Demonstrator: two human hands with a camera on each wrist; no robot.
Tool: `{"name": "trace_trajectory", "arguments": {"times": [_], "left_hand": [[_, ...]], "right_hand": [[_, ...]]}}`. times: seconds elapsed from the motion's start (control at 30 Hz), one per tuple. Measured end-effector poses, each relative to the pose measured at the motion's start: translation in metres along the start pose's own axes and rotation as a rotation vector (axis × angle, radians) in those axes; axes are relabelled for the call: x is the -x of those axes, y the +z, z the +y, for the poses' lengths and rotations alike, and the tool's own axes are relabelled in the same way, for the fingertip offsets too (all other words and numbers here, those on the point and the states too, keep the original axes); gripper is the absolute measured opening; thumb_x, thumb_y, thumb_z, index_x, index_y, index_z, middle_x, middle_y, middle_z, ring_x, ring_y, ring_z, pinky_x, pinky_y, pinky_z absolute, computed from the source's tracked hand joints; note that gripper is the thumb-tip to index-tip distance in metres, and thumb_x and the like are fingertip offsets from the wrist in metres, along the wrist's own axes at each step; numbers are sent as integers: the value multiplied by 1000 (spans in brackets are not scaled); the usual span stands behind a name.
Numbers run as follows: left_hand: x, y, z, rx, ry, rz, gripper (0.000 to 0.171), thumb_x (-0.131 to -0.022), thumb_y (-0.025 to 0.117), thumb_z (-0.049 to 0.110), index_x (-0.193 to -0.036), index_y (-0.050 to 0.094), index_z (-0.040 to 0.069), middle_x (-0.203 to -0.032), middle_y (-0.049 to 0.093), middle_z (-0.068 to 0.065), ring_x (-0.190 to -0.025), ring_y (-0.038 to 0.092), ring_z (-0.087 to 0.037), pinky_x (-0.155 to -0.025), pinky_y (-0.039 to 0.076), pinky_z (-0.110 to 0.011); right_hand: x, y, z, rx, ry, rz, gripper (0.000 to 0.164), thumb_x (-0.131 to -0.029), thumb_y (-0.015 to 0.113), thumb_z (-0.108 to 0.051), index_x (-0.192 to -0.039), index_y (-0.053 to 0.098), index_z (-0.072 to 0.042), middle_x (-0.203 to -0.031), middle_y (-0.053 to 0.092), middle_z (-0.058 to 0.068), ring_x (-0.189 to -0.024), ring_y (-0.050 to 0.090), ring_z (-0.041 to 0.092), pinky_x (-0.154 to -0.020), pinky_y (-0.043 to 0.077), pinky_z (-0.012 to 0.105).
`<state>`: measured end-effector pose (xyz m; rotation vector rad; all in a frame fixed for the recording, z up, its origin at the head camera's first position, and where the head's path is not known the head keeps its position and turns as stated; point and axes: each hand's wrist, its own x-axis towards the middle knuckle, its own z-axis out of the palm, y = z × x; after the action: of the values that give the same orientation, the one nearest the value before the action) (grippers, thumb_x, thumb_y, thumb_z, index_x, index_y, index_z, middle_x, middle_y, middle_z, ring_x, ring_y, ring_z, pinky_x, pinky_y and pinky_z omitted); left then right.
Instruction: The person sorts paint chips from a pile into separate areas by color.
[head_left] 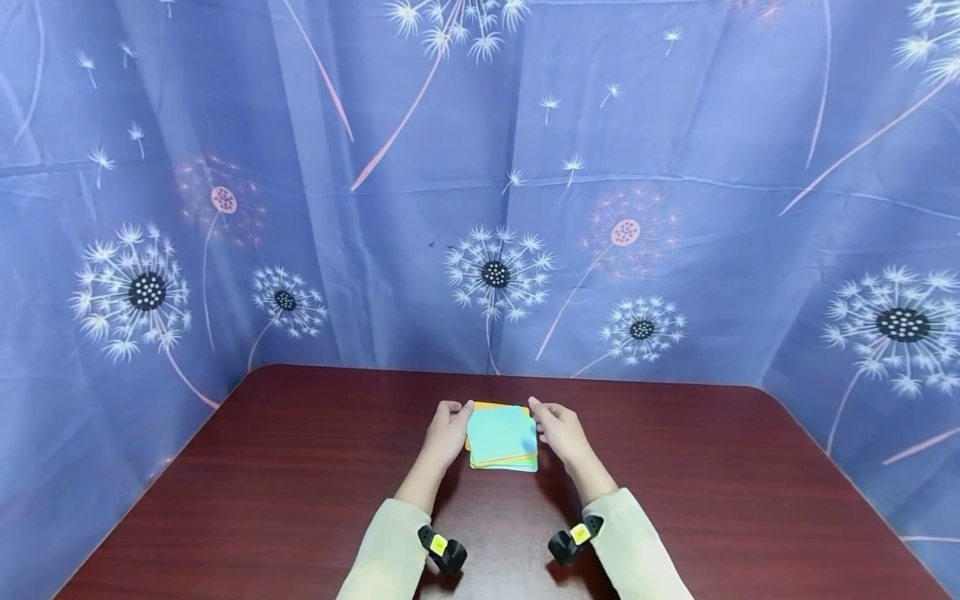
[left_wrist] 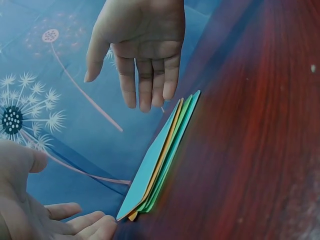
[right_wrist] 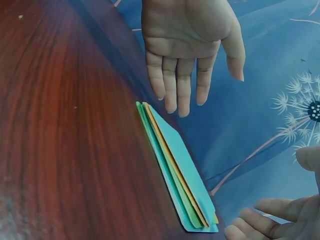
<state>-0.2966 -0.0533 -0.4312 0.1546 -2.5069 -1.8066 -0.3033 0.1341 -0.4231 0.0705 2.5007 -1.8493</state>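
Note:
A loose stack of coloured paper cards (head_left: 502,435) lies on the dark red table, its top sheet light blue. Orange, green and more blue edges show beneath, slightly out of line. At the stack's left side is my left hand (head_left: 447,433), and my right hand (head_left: 561,432) is at its right side. Both wrist views show the palms facing each other across the stack, fingers extended and thumbs raised. In the left wrist view the left fingertips (left_wrist: 111,223) are right by the near end of the cards (left_wrist: 152,167). No card is between the fingers and thumb of either hand.
The wood-grain table (head_left: 300,500) extends around both forearms. A blue curtain (head_left: 405,208) with dandelion prints hangs behind and at both sides. Black wrist cameras (head_left: 442,550) are strapped over the pale sleeves.

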Motion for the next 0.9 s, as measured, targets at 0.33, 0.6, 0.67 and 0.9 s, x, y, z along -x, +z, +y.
{"name": "trace_trajectory", "arguments": {"times": [0.33, 0.6, 0.67, 0.9], "left_hand": [[1, 2, -2, 3, -23, -29, 53, -100, 41, 42, -126, 45, -3, -121, 55, -22, -113, 51, -36, -94, 42, -52], [3, 5, -4, 145, -99, -31, 60, -102, 31, 46, -131, 39, -6, -127, 46, -25, -118, 47, -39, -90, 49, -47], [3, 8, -5, 186, -104, -34, 62, -102, 31, 46, -135, 37, -7, -137, 40, -27, -126, 41, -41, -94, 48, -48], [0, 11, -7, 235, -81, -45, 63, -102, 30, 44, -132, 37, -11, -129, 45, -29, -122, 45, -40, -98, 45, -49]], "right_hand": [[-1, 0, 1, 14, 23, -33, 59, -99, 46, -39, -130, 48, 11, -125, 53, 28, -113, 54, 38, -96, 47, 47], [2, -1, 5, 35, 32, -78, 64, -98, 46, -43, -133, 45, 11, -126, 52, 29, -117, 52, 40, -96, 47, 47], [1, -1, 7, 40, 31, -77, 64, -98, 47, -43, -133, 46, 11, -124, 54, 28, -115, 54, 38, -96, 47, 47], [1, -1, 6, 30, 38, -87, 66, -99, 46, -42, -134, 42, 14, -128, 52, 32, -120, 51, 43, -98, 46, 48]]}}
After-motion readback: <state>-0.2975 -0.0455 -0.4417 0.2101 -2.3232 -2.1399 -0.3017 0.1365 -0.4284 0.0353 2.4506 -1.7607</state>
